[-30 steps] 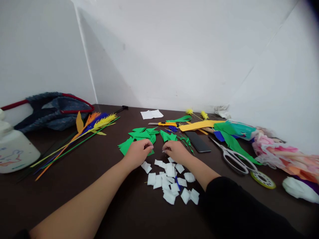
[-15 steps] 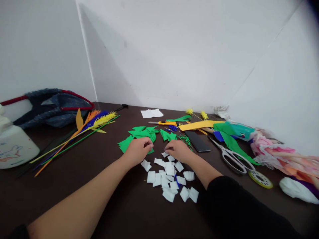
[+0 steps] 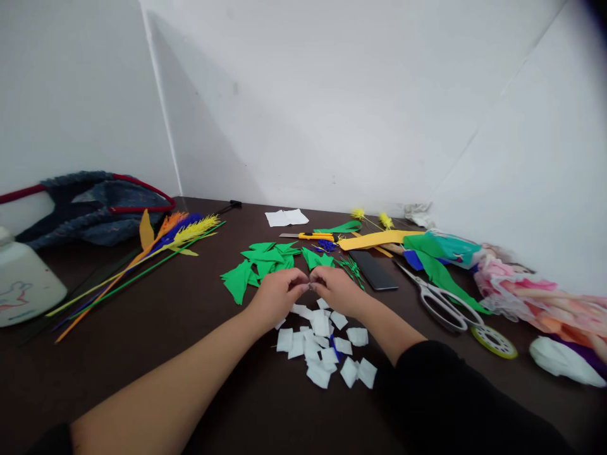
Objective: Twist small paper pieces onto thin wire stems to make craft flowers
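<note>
My left hand [image 3: 282,294] and my right hand [image 3: 334,287] meet fingertip to fingertip above the dark table. The thumb and fingers of each are pinched together. A small whitish bit shows at the right fingertips, apparently a white tissue piece, mostly hidden. What the left fingers pinch cannot be made out. Just below the hands lies a loose heap of white tissue squares [image 3: 310,347], with a bit of blue [image 3: 334,345] among them. Behind my hands are cut green paper pieces [image 3: 263,256].
A yellow utility knife [image 3: 315,236] has its blade out. To the right lie a black phone [image 3: 374,270], scissors [image 3: 441,303], a tape roll [image 3: 494,341] and a doll [image 3: 516,281]. On the left are colourful paper stalks [image 3: 142,265] and a white bottle [image 3: 31,284].
My hands have come together from a gap apart, the left moving right. A white square that lay under my right fingertips no longer shows there. The view has shifted slightly.
</note>
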A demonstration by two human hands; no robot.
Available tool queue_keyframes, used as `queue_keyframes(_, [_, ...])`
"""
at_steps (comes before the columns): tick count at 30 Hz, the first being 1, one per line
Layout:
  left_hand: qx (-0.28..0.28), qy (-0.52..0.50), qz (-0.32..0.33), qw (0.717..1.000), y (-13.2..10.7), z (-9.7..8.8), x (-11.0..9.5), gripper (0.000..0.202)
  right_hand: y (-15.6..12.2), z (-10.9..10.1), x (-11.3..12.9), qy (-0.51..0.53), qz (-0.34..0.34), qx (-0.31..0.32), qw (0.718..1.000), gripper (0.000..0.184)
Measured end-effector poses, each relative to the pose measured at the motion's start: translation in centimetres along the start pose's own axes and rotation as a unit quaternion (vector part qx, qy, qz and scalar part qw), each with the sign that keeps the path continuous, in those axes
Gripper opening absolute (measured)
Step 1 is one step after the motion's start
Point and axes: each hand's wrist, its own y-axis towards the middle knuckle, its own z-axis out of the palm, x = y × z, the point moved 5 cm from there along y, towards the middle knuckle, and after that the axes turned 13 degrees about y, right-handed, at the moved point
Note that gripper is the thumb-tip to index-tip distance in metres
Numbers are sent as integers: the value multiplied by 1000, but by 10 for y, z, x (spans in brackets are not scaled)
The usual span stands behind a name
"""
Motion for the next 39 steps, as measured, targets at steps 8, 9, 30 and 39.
queue_keyframes(8, [-14,-399,-114,910,1,6,-4,11,-4,-19,5,284,34,-146,947,8])
queue_keyframes(9, [-8,-445,-125,887,1,8,-5,12,-4,-18,5,310,34,-153,938,9])
queue_keyframes(30, [72,-454,-132,878,-3,21,-10,15,-14,-30,19,221,-87,-125,963,6])
queue_keyframes(39, [32,-357,-152,921,-1,16,8,14,-20,-37,-25,48,15,25,998,9])
